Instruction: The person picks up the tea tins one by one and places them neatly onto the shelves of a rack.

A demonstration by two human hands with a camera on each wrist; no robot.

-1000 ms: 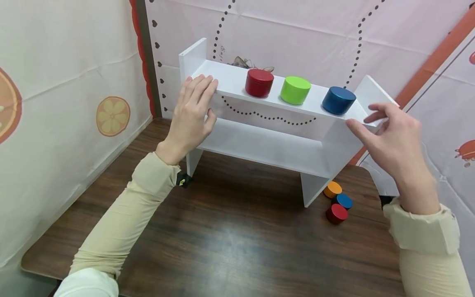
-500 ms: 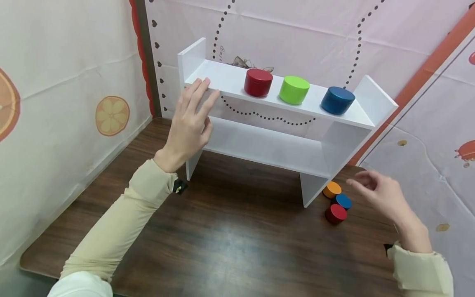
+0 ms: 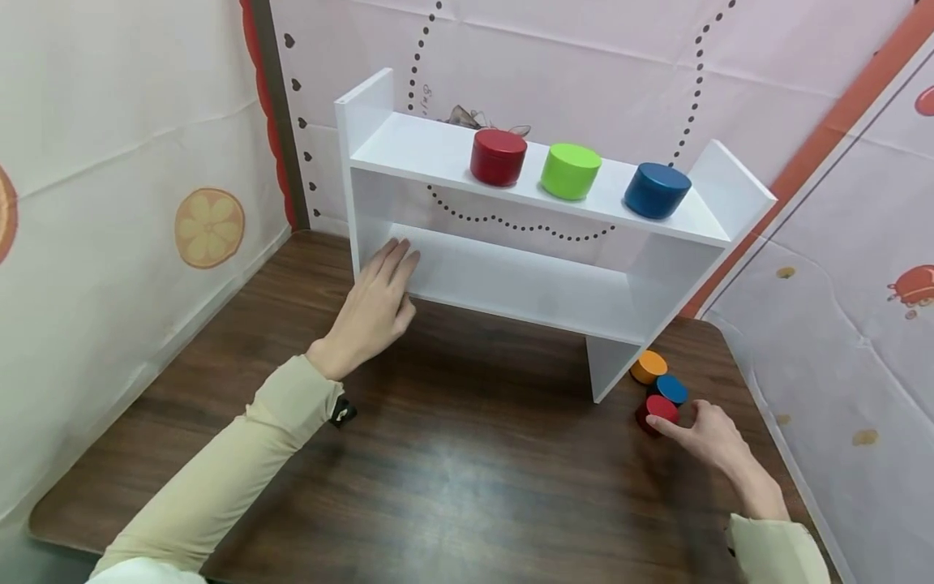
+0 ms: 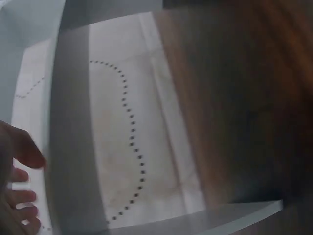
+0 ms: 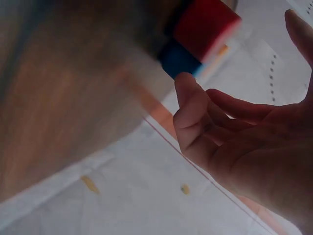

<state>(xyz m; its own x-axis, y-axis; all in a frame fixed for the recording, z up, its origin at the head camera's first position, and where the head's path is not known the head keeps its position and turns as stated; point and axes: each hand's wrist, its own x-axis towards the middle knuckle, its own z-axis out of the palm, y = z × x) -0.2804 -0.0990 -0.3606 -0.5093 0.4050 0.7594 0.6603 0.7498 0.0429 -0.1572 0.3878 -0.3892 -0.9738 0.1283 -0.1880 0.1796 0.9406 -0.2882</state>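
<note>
At the right of the table, my right hand (image 3: 709, 442) has its thumb and fingers apart beside a red round tin (image 3: 661, 408). In the right wrist view the red tin (image 5: 205, 29) lies beyond the fingertips, and I see no grip on it. Touching or close behind it are a blue round tin (image 3: 672, 390) and an orange round tin (image 3: 649, 367). My left hand (image 3: 374, 308), fingers extended and holding nothing, is in front of the left end of the lower shelf (image 3: 511, 280); whether it touches the board I cannot tell.
A white two-tier shelf unit (image 3: 733, 195) stands on the dark wooden table (image 3: 452, 487). Along its top board are a red tin (image 3: 499, 158), a green tin (image 3: 571, 172) and a blue tin (image 3: 657, 192). Printed cloth walls (image 3: 117, 162) enclose the back and sides.
My right hand has dropped from the shelf's upper right end to the red tin on the table. My left hand has come down from the top board to the lower shelf.
</note>
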